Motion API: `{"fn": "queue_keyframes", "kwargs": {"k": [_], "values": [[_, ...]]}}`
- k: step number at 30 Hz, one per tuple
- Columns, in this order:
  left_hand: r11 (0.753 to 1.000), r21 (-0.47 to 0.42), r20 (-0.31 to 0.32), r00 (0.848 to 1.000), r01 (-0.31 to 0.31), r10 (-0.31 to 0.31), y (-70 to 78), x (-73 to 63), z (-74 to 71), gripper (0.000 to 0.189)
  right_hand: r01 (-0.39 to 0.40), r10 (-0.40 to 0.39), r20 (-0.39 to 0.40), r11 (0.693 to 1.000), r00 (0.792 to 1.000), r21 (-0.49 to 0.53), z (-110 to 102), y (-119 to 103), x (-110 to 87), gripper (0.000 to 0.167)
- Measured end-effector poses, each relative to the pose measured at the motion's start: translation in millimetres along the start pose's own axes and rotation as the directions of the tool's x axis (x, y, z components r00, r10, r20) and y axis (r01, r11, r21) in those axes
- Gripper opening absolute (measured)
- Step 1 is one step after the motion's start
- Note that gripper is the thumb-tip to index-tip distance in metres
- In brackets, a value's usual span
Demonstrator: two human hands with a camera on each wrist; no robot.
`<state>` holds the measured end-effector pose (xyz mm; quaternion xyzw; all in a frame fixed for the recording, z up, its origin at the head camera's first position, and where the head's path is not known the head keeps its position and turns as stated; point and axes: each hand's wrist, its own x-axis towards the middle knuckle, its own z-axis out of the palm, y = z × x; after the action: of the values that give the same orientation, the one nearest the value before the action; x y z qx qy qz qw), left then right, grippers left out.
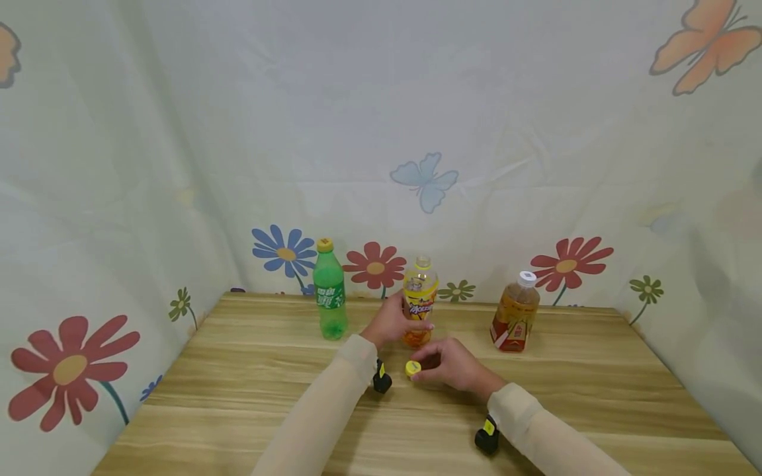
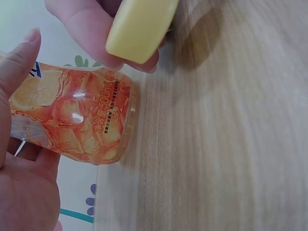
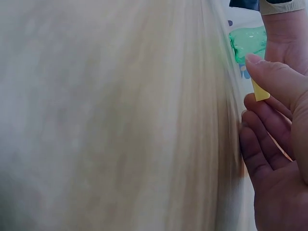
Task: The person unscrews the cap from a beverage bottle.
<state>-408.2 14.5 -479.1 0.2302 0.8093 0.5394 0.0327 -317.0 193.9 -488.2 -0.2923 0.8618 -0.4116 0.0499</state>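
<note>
My left hand (image 1: 393, 322) grips an orange drink bottle (image 1: 420, 304) that stands upright on the table, its neck bare of a cap. In the left wrist view the thumb and fingers wrap round the bottle's label (image 2: 72, 113). Just in front of the bottle, my right hand (image 1: 455, 365) pinches a small yellow bottle cap (image 1: 413, 368) between thumb and fingers, low over the wood. The right wrist view shows only a sliver of the cap (image 3: 260, 90) between thumb and forefinger; the other fingers curl below it.
A green bottle with a yellow cap (image 1: 331, 291) stands to the left. On the right is a squat bottle of amber drink (image 1: 515, 314) with a white cap. The wooden table (image 1: 238, 396) ends at a hanging cloth (image 1: 333, 132) printed with flowers and butterflies.
</note>
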Motion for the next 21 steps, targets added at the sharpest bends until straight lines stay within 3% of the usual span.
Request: {"fn": "queue_keyframes", "kwargs": {"k": [21], "values": [[1.0, -0.014, -0.011, 1.0, 0.002, -0.002, -1.5, -0.3, -0.1, 0.066, 0.088, -0.086, 0.025, 0.986, 0.996, -0.141, -0.2, 3.2, 1.7, 0.022]]}}
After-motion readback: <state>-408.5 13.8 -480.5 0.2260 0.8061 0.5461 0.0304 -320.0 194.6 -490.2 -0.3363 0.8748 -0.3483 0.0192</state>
